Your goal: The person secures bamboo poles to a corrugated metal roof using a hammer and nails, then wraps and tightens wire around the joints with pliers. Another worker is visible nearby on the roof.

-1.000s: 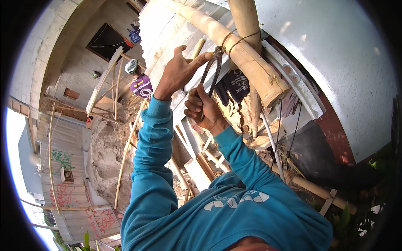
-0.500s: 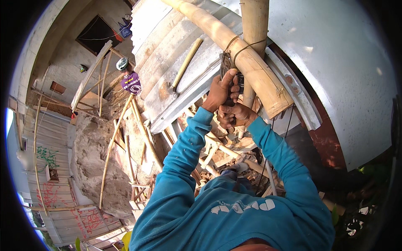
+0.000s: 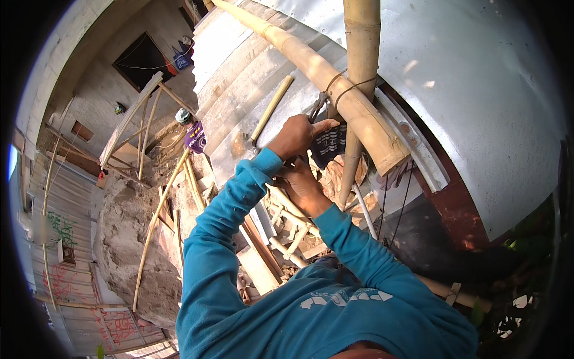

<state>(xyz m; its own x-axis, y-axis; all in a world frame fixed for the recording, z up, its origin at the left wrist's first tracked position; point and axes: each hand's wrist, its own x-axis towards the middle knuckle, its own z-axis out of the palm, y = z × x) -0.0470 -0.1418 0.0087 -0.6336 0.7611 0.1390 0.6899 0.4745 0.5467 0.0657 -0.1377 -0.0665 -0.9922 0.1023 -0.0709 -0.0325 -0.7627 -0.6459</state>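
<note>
My left hand [image 3: 299,136] is closed around dark strands of tie wire [image 3: 318,106], its thumb stretched out to the right. The strands hang from the lashing where a thick bamboo pole [image 3: 311,64] crosses an upright bamboo post [image 3: 362,45]. Just below, my right hand [image 3: 304,186] has its fingers curled up close beneath the left. What it holds, if anything, is hidden. A hammer [image 3: 273,106] with a pale wooden handle lies on the corrugated roof sheet [image 3: 239,78], its head beside my left wrist.
A smooth metal sheet [image 3: 460,78] slopes away at right. Below my hands are bamboo sticks [image 3: 293,218], boards [image 3: 257,269] and rubble. A person in a purple shirt [image 3: 195,137] and a cap stands at far left, near a leaning bamboo pole [image 3: 158,227].
Both hands have moved left and down, away from the bamboo post. My left hand has turned, its back now facing up. The view has shifted slightly.
</note>
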